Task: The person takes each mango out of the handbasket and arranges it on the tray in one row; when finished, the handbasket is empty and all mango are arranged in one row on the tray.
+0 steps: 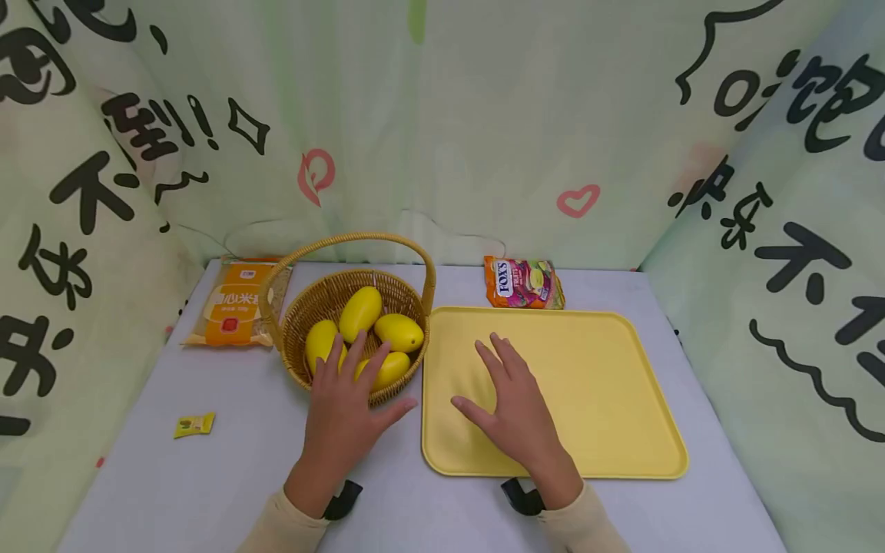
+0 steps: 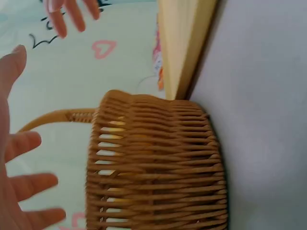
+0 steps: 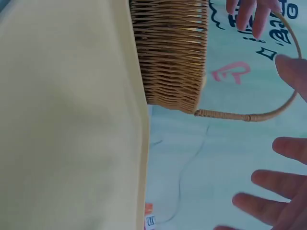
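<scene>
A brown wicker basket (image 1: 293,322) with a tall arched handle holds several yellow mangoes (image 1: 361,311). In the head view my left hand (image 1: 346,418) is spread over the basket's near side, its fingertips overlapping the lower mangoes. The left wrist view shows the woven wall (image 2: 158,163) beyond the spread fingers, with a gap between. To the right, my right hand (image 1: 515,415) hovers with fingers apart over the left part of a yellow tray (image 1: 588,392). Nothing is held by either hand. In the right wrist view the tray's edge (image 3: 143,143) stands beside the basket.
An orange-labelled bag (image 1: 238,303) lies at the back left, partly behind the basket handle. Behind the tray is a colourful candy packet (image 1: 524,283). A small yellow wrapped sweet (image 1: 194,425) rests at the left. Printed curtains (image 1: 449,115) enclose the white table (image 1: 228,491).
</scene>
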A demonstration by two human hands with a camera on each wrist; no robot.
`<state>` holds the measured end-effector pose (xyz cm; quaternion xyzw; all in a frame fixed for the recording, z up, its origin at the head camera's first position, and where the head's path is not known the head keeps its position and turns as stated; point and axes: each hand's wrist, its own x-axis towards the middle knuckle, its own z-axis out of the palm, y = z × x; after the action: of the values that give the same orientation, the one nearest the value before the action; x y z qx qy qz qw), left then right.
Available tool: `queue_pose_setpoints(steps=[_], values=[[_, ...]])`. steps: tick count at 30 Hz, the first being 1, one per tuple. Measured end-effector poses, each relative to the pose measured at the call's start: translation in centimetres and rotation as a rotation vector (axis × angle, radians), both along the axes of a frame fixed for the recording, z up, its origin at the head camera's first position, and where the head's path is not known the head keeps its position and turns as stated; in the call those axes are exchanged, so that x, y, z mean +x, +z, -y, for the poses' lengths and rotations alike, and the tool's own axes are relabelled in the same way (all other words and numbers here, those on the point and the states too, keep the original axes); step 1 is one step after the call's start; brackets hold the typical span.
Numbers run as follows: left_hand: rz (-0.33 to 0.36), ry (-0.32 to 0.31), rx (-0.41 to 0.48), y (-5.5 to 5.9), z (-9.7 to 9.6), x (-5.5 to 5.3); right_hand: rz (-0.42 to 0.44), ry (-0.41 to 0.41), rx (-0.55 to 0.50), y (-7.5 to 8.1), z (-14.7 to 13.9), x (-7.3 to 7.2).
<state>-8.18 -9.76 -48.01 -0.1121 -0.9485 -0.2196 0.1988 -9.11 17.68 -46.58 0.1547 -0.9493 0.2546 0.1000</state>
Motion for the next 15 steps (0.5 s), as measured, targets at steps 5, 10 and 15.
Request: queue_pose_setpoints(steps=[5,10,15], values=[[-0.193,-0.016,0.236,0.6,1.6,1.0,-0.093,-0.024,-0.202,0.6,-0.8,1.1],[-0.149,0.154,0.566,0.6,3.4,2.3,-0.083,-0.053,-0.412,0.5,-2.1,2.2],[0.177,0.436,0.909,0.0,4.6,2.9,0.015,-0.088,-0.558,-0.1,-3.3,3.3]])
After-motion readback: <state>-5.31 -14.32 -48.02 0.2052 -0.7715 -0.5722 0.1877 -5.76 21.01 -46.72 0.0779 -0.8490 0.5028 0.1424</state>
